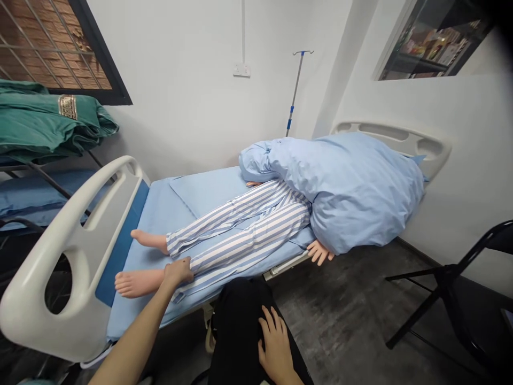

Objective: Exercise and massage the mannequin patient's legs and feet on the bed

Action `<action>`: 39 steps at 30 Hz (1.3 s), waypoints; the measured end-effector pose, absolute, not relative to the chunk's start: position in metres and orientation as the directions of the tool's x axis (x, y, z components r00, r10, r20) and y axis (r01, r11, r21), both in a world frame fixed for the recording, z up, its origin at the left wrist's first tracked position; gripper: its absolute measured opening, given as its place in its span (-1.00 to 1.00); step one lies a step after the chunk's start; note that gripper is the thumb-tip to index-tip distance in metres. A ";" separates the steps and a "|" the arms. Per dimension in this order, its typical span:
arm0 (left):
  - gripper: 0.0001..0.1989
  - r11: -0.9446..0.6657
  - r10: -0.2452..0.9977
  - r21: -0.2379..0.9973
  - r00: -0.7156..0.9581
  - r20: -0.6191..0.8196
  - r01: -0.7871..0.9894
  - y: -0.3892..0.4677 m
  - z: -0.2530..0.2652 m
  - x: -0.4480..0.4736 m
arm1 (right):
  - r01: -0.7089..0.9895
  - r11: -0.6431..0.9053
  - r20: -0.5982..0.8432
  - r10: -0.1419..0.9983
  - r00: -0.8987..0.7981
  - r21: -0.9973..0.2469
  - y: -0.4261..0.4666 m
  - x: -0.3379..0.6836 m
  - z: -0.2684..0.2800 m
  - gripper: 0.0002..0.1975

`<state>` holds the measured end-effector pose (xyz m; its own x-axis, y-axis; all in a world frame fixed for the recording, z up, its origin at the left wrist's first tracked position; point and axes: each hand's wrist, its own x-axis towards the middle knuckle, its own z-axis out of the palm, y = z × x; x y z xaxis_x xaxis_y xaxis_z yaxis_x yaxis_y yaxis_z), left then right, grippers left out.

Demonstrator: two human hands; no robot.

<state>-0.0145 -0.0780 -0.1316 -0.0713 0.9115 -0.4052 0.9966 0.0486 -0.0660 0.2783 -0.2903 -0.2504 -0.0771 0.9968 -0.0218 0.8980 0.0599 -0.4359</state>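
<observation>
A life-size manikin [256, 224] in blue-and-white striped trousers lies on the bed, its bare feet toward the left end. My left hand [179, 271] is closed around the ankle of the nearer leg, at the trouser cuff; its fingertips are partly hidden. The manikin's nearer foot [138, 282] shows just left of my hand, and its farther foot [150, 239] lies behind. Over the upper body and head spreads a light blue quilt [344, 187], hiding them. One manikin hand [319, 251] sticks out below it. My right hand [276, 342] rests with fingers spread on my black-trousered thigh.
The bed has a cream footboard [80, 267] at left and a headboard [425, 141] at right. An IV pole [295, 91] stands behind it by the wall. A black folding chair [444, 283] is at right. Green folded fabric [44, 125] lies at far left.
</observation>
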 end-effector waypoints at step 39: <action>-0.44 0.002 0.960 -0.060 -0.019 -0.280 0.998 -0.070 -0.097 -0.023 | -0.349 -0.448 -0.381 0.891 -0.247 -0.823 -0.122 0.248 -0.212 -0.74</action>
<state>-0.0226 -0.0700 -0.0974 -0.0187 0.9597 -0.2802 0.9982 0.0019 -0.0600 0.2478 -0.1224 -0.2122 -0.2472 0.8911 -0.3805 -0.3490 -0.4483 -0.8230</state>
